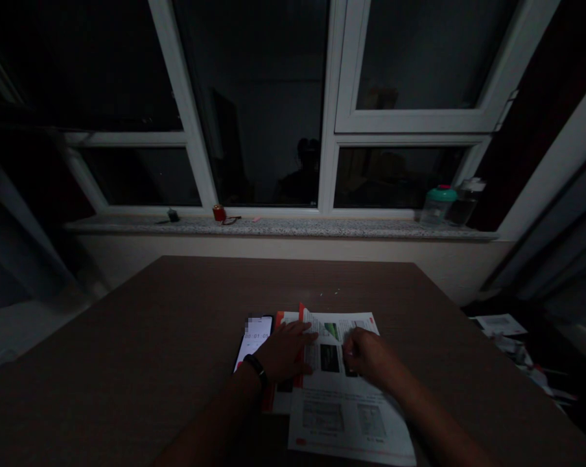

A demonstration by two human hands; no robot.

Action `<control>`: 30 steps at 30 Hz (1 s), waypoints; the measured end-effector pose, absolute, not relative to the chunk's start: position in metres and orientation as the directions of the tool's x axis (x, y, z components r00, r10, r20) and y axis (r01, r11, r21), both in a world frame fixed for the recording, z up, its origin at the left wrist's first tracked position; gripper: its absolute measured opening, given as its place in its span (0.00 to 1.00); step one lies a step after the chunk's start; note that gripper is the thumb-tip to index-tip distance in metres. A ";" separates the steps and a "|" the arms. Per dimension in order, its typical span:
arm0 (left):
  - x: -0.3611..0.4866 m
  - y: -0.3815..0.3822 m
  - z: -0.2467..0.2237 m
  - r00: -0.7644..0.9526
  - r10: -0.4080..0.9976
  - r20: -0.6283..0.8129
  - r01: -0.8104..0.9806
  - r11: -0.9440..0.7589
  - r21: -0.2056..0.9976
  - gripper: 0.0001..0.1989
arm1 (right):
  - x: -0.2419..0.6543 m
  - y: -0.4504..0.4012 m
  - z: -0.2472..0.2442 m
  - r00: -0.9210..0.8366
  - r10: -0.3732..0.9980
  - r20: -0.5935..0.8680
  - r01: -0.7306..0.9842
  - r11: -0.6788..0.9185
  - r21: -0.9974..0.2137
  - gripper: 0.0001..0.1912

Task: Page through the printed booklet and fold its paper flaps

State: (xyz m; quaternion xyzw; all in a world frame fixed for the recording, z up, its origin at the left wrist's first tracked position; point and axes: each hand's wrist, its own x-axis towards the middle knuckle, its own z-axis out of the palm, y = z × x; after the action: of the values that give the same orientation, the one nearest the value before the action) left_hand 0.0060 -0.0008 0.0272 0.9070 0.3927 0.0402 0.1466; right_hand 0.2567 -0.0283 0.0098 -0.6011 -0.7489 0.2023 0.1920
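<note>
A printed booklet point(317, 331) with red edges, text and small pictures lies near the front of the table. My left hand point(286, 350), a dark band at its wrist, rests on the booklet's left part with fingers stretched out. My right hand point(365, 357) is closed over the right side of the page; what its fingers hold, if anything, is hidden. A lower printed page point(349, 421) with grey pictures extends toward me beneath my right forearm. Just left of my left hand lies a phone point(248, 337) with a lit timer screen.
The brown table point(142, 337) reaches to the wall under the window. On the stone sill point(293, 227) stand a red can-like object point(219, 213), a small dark item point(172, 215), a teal-lidded bottle point(437, 206) and a clear bottle point(465, 202). Papers point(501, 324) lie beyond the table's right edge.
</note>
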 end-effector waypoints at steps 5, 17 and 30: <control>0.006 0.000 0.027 0.684 0.727 -0.056 0.705 -0.640 0.306 0.38 | 0.263 -0.025 0.013 -0.179 0.984 -0.017 0.839 0.143 -0.525 0.06; 0.004 0.000 0.025 0.687 0.724 -0.065 0.703 -0.638 0.315 0.38 | 0.277 -0.027 0.022 -0.135 0.970 -0.203 0.848 0.007 -0.530 0.07; 0.003 0.002 0.021 0.700 0.714 -0.027 0.687 -0.662 0.300 0.37 | 0.273 -0.021 0.009 -0.360 0.920 0.158 0.688 0.376 -0.621 0.07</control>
State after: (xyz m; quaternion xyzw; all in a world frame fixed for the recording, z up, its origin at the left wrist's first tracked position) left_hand 0.0030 0.0016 0.0210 0.9105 0.3844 0.0467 0.1451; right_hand 0.2733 -0.0205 0.0091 -0.5080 -0.7910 0.2327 0.2493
